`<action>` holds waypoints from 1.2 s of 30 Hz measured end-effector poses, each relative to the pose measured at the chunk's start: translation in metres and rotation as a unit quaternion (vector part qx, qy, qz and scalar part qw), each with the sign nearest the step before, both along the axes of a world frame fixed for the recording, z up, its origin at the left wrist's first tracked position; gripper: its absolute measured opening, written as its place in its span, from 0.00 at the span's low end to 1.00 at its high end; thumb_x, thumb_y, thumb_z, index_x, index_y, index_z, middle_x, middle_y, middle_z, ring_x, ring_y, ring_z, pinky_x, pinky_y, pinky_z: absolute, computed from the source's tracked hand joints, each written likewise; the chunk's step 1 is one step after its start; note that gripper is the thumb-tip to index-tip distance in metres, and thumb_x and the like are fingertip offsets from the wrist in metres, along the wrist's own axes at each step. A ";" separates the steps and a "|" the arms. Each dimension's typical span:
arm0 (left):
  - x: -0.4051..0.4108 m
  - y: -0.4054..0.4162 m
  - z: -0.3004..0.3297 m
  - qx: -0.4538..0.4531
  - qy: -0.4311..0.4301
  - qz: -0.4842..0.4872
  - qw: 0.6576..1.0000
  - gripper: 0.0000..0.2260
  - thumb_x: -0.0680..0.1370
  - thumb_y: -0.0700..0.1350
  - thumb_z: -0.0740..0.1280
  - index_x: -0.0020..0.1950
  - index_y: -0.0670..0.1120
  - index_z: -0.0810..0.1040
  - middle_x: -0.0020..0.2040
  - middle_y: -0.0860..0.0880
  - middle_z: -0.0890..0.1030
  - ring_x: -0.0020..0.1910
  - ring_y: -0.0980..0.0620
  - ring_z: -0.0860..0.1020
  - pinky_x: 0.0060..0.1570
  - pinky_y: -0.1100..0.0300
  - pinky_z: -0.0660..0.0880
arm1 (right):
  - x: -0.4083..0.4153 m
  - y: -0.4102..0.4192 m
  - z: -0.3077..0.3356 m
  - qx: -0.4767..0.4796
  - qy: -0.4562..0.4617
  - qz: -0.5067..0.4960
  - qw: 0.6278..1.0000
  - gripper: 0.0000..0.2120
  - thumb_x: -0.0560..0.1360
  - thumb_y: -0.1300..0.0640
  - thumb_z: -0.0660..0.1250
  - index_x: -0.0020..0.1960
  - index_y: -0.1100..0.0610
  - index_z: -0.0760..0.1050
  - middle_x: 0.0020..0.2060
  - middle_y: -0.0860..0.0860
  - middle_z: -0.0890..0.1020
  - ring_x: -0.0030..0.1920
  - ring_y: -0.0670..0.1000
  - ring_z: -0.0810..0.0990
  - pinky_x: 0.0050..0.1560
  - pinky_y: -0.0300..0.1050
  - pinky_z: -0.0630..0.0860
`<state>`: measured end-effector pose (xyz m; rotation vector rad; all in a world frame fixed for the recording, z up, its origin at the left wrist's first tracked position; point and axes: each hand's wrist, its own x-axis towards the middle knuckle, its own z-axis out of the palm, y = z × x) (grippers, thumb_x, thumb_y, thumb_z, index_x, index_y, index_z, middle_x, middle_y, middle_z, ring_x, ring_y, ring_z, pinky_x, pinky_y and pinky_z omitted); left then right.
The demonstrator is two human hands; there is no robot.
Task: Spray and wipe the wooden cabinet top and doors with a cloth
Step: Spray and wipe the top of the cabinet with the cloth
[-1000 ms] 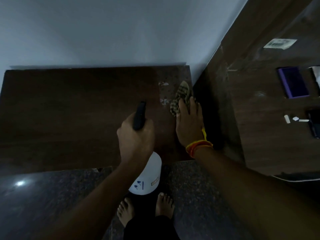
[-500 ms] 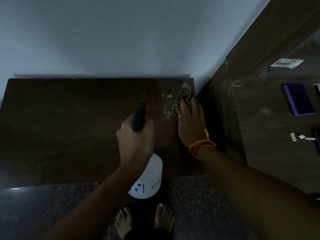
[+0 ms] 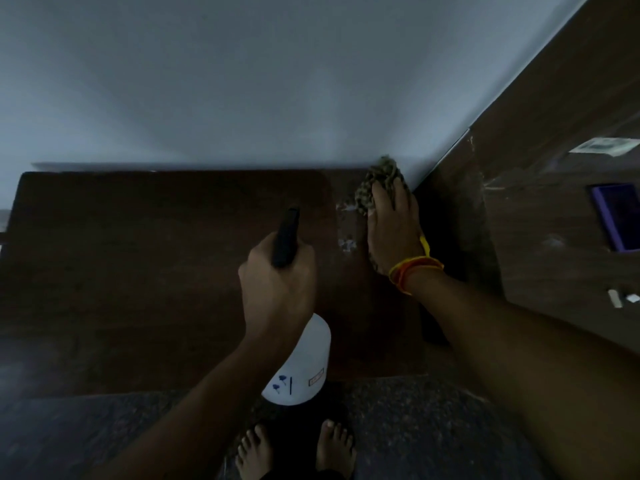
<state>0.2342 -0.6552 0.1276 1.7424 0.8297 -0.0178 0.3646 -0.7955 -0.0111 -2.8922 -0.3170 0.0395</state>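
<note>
While the left hand (image 3: 277,289) grips the white plastic spray bottle (image 3: 300,367) by its black trigger head over the dark wooden cabinet top (image 3: 138,271), the right hand (image 3: 393,230) presses the checkered cloth (image 3: 379,185) flat-fingered into the far right corner, beside some white smears (image 3: 346,242).

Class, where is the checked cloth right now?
The checked cloth lies under the right hand at the cabinet top's far right corner, against the wall.

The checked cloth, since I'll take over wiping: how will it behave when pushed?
The cloth looks bunched and crumpled under the right hand, so probably floppy and light. It likely slides easily on the smooth cabinet top, folding rather than holding shape.
</note>
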 end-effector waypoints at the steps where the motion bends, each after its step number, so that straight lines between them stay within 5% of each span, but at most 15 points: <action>1: 0.001 0.001 0.000 -0.002 0.000 0.002 1.000 0.06 0.79 0.42 0.63 0.42 0.50 0.74 0.40 0.38 0.80 0.39 0.36 0.80 0.40 0.39 0.80 | -0.003 0.000 0.002 0.006 0.000 -0.002 1.000 0.24 0.77 0.52 0.50 0.72 0.56 0.65 0.72 0.64 0.61 0.70 0.66 0.62 0.72 0.58 0.57; 4: 0.003 0.008 0.001 -0.002 -0.006 0.008 1.000 0.05 0.78 0.42 0.64 0.43 0.46 0.75 0.40 0.36 0.80 0.37 0.35 0.79 0.37 0.43 0.80 | -0.011 -0.001 0.004 0.005 0.014 -0.005 1.000 0.22 0.78 0.55 0.55 0.72 0.56 0.64 0.73 0.63 0.61 0.71 0.66 0.61 0.73 0.57 0.56; 12: 0.000 0.020 -0.010 -0.020 0.009 0.007 1.000 0.04 0.78 0.40 0.63 0.43 0.45 0.75 0.34 0.43 0.77 0.32 0.45 0.75 0.33 0.50 0.77 | 0.025 0.012 0.000 -0.006 0.007 -0.017 1.000 0.29 0.74 0.48 0.45 0.72 0.57 0.65 0.71 0.65 0.64 0.70 0.67 0.63 0.72 0.60 0.58; 22: 0.005 0.030 -0.009 -0.005 0.004 -0.004 1.000 0.05 0.78 0.40 0.64 0.42 0.46 0.75 0.33 0.44 0.75 0.31 0.45 0.74 0.33 0.40 0.78 | -0.006 0.082 0.008 0.022 0.006 0.032 0.999 0.23 0.76 0.53 0.55 0.69 0.53 0.70 0.69 0.60 0.70 0.70 0.68 0.63 0.68 0.64 0.60; 33: -0.002 0.048 -0.010 0.008 0.002 0.001 1.000 0.05 0.77 0.40 0.63 0.42 0.41 0.74 0.35 0.34 0.77 0.30 0.41 0.74 0.31 0.41 0.76 | 0.005 0.061 0.009 0.002 -0.004 -0.043 0.999 0.25 0.74 0.53 0.55 0.70 0.55 0.68 0.71 0.62 0.66 0.70 0.69 0.61 0.70 0.64 0.57; 36: 0.000 0.048 -0.013 0.010 -0.001 0.001 1.000 0.05 0.78 0.40 0.64 0.43 0.41 0.74 0.38 0.33 0.78 0.32 0.37 0.75 0.33 0.44 0.77 | -0.011 0.089 0.006 0.010 -0.010 0.030 0.999 0.24 0.74 0.53 0.54 0.69 0.54 0.70 0.69 0.62 0.70 0.68 0.70 0.65 0.67 0.66 0.61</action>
